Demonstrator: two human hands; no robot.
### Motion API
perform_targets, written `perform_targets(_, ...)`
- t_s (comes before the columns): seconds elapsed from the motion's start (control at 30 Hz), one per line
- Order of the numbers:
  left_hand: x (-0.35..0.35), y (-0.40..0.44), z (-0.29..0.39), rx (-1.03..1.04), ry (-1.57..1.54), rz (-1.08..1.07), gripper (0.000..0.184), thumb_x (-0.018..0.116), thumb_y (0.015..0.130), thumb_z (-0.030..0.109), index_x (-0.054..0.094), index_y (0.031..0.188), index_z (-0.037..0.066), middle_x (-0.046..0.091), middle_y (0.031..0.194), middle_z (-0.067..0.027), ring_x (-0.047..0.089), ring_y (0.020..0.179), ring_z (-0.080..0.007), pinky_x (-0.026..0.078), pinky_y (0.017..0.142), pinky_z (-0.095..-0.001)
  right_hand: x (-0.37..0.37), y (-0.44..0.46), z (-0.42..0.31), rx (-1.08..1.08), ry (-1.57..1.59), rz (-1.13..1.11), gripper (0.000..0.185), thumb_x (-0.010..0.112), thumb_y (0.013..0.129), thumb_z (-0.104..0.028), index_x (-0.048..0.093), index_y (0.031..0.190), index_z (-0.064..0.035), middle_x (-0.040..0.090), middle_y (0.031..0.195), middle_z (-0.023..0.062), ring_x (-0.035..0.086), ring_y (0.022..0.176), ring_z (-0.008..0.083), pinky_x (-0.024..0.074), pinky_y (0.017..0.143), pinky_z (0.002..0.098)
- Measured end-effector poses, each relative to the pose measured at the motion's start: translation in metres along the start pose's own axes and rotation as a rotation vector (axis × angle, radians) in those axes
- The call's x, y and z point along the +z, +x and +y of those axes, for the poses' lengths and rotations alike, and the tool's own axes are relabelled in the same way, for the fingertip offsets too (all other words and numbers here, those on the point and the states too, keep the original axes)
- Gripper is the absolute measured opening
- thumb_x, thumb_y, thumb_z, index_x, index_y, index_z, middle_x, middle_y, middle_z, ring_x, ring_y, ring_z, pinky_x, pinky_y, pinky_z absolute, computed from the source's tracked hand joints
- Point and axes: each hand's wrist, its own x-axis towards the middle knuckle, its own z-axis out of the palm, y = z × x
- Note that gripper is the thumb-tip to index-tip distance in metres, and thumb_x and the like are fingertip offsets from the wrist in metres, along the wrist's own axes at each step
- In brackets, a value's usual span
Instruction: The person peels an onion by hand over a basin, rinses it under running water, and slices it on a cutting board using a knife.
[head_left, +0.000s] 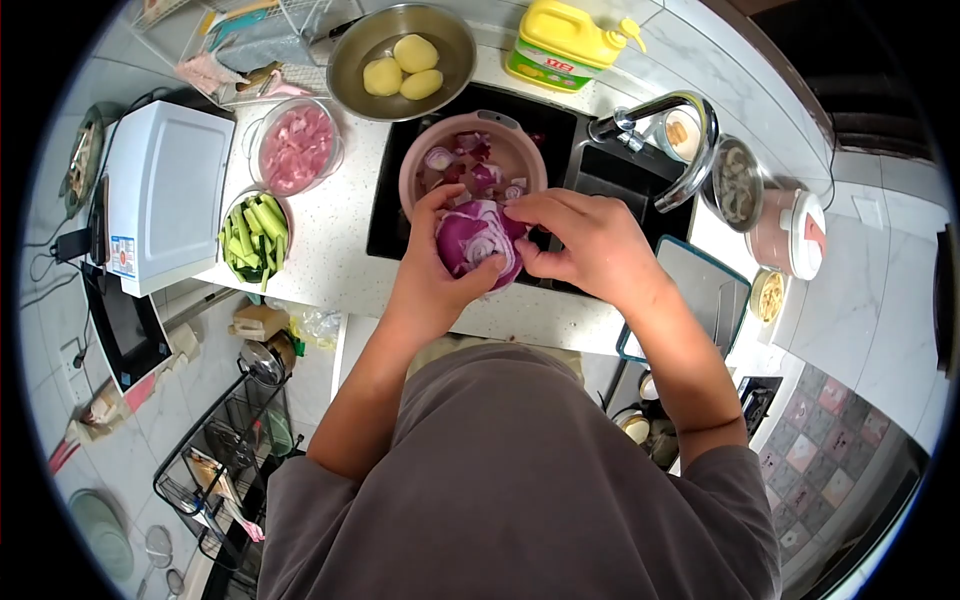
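Note:
A partly peeled red onion (475,240), purple with white patches, is gripped in my left hand (432,270), the thumb across its near face and the fingers around its left side. My right hand (590,240) is at the onion's right edge, thumb and forefinger pinched close to its skin; whether a bit of peel is between them I cannot make out. Just beyond the onion, a pink basin (408,165) sits over the black sink (390,215), holding onion scraps and purple skins (473,145).
A steel bowl of peeled potatoes (415,55), a bowl of pink meat (295,147) and cut green vegetable sticks (252,237) stand left and behind. A yellow detergent jug (560,50) is at the back. The faucet (700,140) arches over the sink's right side.

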Motion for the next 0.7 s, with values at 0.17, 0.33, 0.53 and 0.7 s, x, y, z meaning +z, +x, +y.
perform_targets(0.17,-0.001,0.010,-0.004,0.024,0.093,0.010,0.081,0.080,0.082,0.009,0.032,0.148,0.006,0.050,0.136,-0.0170,0.056,0.122,-0.0227,0.049,0.101,-0.0342,0.009,-0.003,0.004,0.024,-0.098,0.007,0.030,0.076,0.079,-0.014,0.068,0.108,-0.0085,0.069,0.089,0.0094,0.070,0.076,0.0305,0.0588,0.063,0.0390)
perform_targets(0.33,-0.002,0.010,-0.011,0.013,0.140,0.015,0.083,0.081,0.080,0.014,0.032,0.147,0.006,0.049,0.138,-0.0182,0.056,0.124,-0.0246,0.047,0.103,-0.0353,0.016,-0.005,0.003,0.054,-0.122,0.043,0.025,0.076,0.079,-0.012,0.066,0.101,-0.0077,0.068,0.086,0.0095,0.069,0.074,0.0307,0.0581,0.062,0.0392)
perform_targets(0.53,0.000,0.010,-0.006,-0.050,0.136,0.012,0.083,0.082,0.079,0.015,0.034,0.146,0.006,0.050,0.137,-0.0177,0.058,0.121,-0.0249,0.049,0.101,-0.0353,0.020,-0.007,0.006,0.196,-0.085,0.109,0.018,0.075,0.079,-0.009,0.065,0.094,-0.0063,0.067,0.082,0.0109,0.068,0.070,0.0321,0.0569,0.062,0.0393)
perform_targets(0.7,-0.003,0.012,-0.004,-0.075,0.035,-0.011,0.089,0.085,0.075,0.010,0.034,0.147,0.009,0.053,0.133,-0.0168,0.059,0.119,-0.0233,0.053,0.096,-0.0344,0.021,-0.001,0.020,0.405,0.005,0.166,0.016,0.075,0.079,-0.008,0.066,0.091,-0.0032,0.069,0.079,0.0136,0.070,0.070,0.0325,0.0566,0.063,0.0377)
